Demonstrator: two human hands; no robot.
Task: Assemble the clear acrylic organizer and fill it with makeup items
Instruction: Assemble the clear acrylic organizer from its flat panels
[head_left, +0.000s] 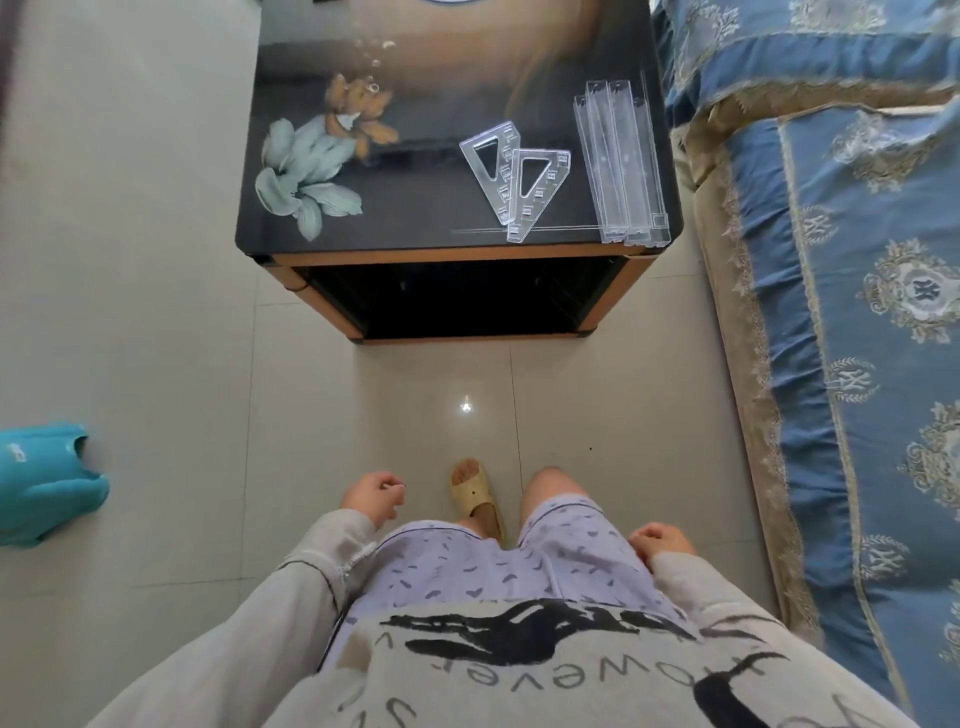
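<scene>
By the front right corner of the bench (395, 228) lie two clear triangular side pieces (514, 184) and long clear trays (621, 161). A blue-covered bed (831, 260) sits just right of the bench. Both hands, the left hand (371, 499) and right hand (662, 540), hang loosely curled and empty, well short of the bench.

I count on the one table (415, 221): triangular clear panels (535, 208), 2. Long clear trays (621, 166), at least 3; overlapping walls, exact number unresolved. Hands, 2: left hand (374, 493), right hand (662, 540). Slipper (475, 499), 1.
</scene>
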